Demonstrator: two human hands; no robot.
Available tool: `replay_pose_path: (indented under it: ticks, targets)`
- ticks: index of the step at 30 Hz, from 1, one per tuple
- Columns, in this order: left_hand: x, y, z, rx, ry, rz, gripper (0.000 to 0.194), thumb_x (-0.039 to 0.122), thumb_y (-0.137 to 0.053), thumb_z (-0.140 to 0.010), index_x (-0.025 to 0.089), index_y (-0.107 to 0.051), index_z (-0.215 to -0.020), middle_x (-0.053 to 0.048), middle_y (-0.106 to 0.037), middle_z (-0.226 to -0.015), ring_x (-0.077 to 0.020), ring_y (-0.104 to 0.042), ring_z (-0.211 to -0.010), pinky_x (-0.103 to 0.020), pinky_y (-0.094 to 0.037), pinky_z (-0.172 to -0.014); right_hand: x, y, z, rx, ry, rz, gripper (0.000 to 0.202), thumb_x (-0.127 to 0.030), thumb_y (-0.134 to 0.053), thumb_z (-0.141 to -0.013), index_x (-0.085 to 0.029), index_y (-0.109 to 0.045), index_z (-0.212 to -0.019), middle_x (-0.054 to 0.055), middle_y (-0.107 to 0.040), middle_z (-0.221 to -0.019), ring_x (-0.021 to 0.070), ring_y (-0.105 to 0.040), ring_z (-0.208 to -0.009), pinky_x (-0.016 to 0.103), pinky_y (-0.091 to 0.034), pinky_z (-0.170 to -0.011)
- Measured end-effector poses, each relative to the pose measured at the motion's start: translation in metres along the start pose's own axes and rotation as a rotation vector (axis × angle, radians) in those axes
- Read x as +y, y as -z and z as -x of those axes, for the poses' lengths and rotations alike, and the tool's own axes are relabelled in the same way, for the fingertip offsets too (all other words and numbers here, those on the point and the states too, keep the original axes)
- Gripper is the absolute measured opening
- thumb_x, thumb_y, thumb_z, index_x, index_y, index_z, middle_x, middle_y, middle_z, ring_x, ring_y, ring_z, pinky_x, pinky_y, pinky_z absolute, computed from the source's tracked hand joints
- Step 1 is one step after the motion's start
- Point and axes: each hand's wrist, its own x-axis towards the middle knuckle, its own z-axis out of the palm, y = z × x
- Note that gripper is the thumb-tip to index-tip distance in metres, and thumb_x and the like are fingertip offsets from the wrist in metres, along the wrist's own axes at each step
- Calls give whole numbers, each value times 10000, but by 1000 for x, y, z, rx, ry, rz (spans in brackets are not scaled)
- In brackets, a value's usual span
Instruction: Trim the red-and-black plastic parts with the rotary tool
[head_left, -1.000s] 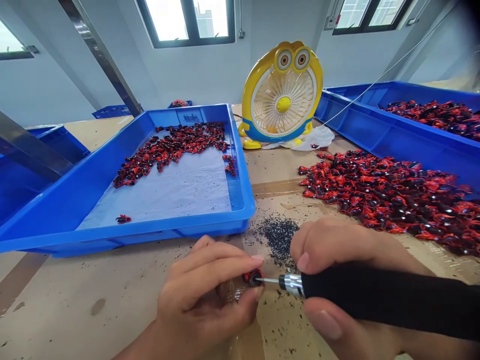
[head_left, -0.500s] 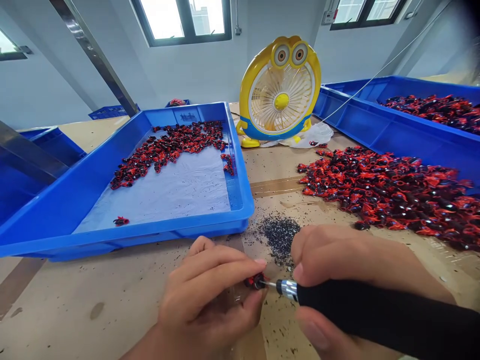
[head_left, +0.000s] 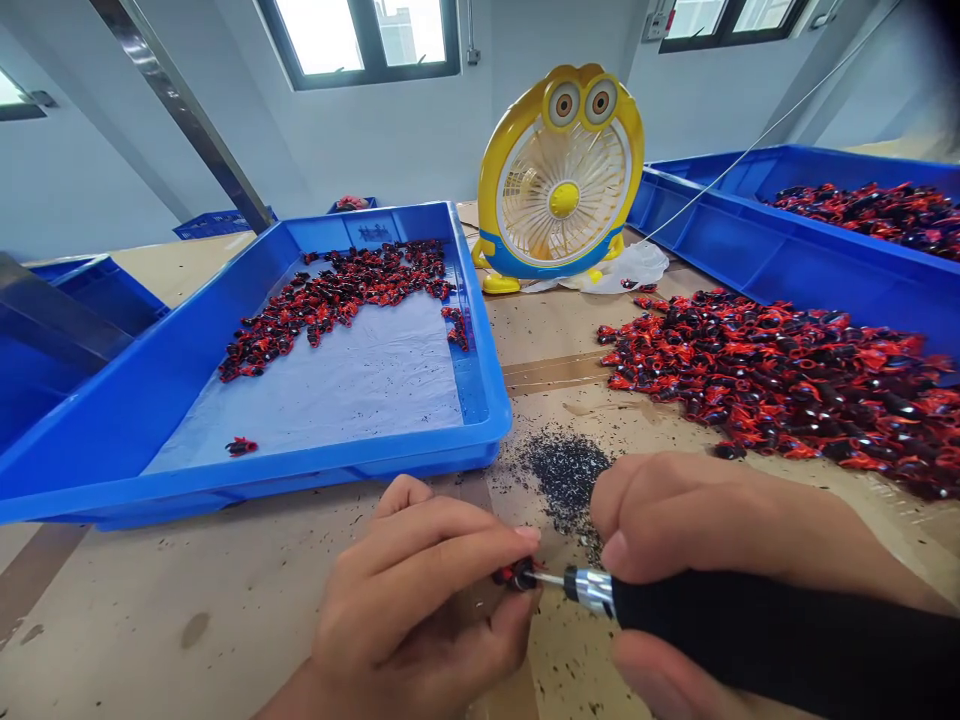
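Between the fingertips and thumb of my left hand (head_left: 427, 590) is a small red and black plastic part (head_left: 516, 574), mostly covered by the fingers. My right hand (head_left: 697, 520) is wrapped round a black pen-shaped power tool (head_left: 772, 630) with a silver collar and a thin metal bit. The bit's tip (head_left: 546, 578) meets the dark end of the part, just above the table. How deep it goes in cannot be made out. Beyond my hands lies a heap of black shavings (head_left: 566, 475) on the cardboard-covered table.
A blue tray (head_left: 480, 440) at the left holds many similar parts on a white sheet. On the right, a large pile of parts (head_left: 780, 380) lies beside another blue tray (head_left: 750, 235). A yellow fan (head_left: 564, 200) stands behind; a cord runs at upper right.
Both hands, with the part and the tool, have shifted slightly to the right in view. The tool's bit still touches the part.
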Motion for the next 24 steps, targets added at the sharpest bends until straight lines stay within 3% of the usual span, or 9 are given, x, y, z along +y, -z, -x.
replay_pose_path:
  ticks: [11,24]
  targets:
    - [-2,-7,3,14,16,46,242,143,-789,-904,208,-743,-1132,0,-814,-863,-134,-716,-646,-334,-458,-616,-2,9,-6,-113,21,113,248,-281,-807,-875,-243,-595,-998,-16,-692,-719,148,-719,-626,244,-588,-517]
    - [-2,-6,5,4,10,48,235,148,-780,-909,206,-746,-1134,-14,-828,-899,-127,-694,-605,-335,-460,-611,-1,8,-7,-72,9,107,231,-277,-795,-870,-247,-591,-975,-25,-686,-716,129,-681,-583,247,-563,-509]
